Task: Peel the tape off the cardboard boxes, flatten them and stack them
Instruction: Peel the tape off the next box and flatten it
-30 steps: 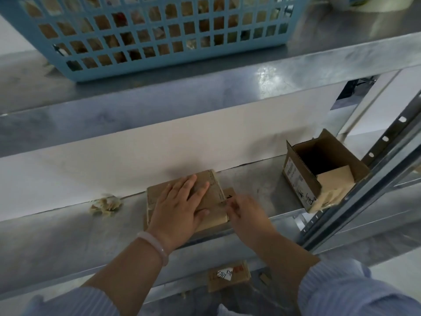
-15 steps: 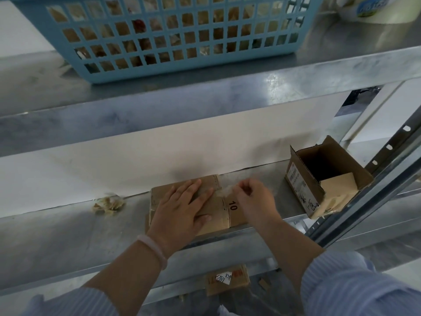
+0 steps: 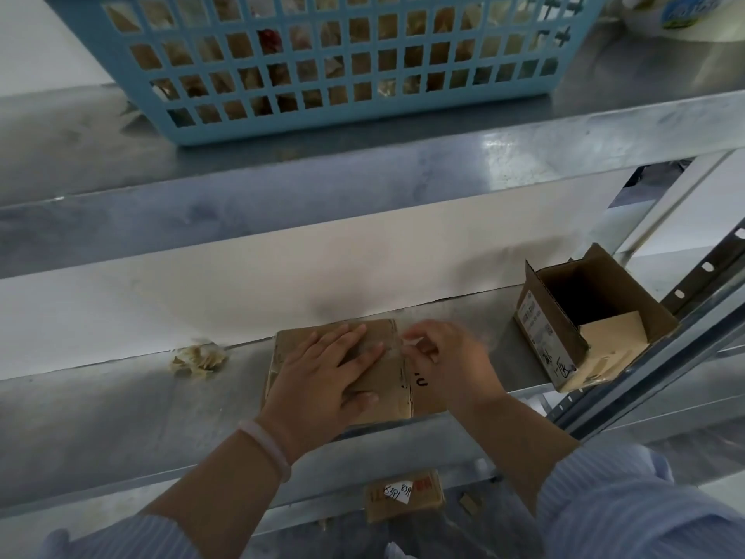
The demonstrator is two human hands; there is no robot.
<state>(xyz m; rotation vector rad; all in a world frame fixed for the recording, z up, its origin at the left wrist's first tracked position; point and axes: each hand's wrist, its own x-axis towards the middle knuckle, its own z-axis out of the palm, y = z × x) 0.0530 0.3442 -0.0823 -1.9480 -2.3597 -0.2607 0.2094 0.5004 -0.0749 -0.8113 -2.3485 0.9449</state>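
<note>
Moved: right hand [image 3: 451, 363] has gone from the near right corner of the flat box [image 3: 387, 387] up toward its back edge since a second ago; left hand [image 3: 326, 375] stayed put.
Left hand: palm down, fingers straight and spread, pressing on the flat box; pale bracelet [image 3: 266, 445] on the wrist.
Right hand: fingers curled, thumb and forefinger pinching a strip of clear tape [image 3: 393, 344] at the box's top right. It is blurred, so I cannot tell where the strip ends.
Flat box: middle of the lower shelf [image 3: 121, 417], near the front edge.
In the way: left hand covers most of the box top; right hand half hides a black mark at its right side.
Open box [image 3: 544, 328]: right end of the same shelf, well apart from the hands, mouth toward the camera, one flap folded in, just beside the slotted post [image 3: 701, 272].
Tape wad [image 3: 197, 359]: crumpled, left of the flat box, against the back wall.
Basket [image 3: 322, 66]: blue, on the upper shelf [image 3: 363, 175], with brownish scraps showing through its holes.
Below: small box [image 3: 403, 494] with a white label, under the lower shelf, between the forearms.
</note>
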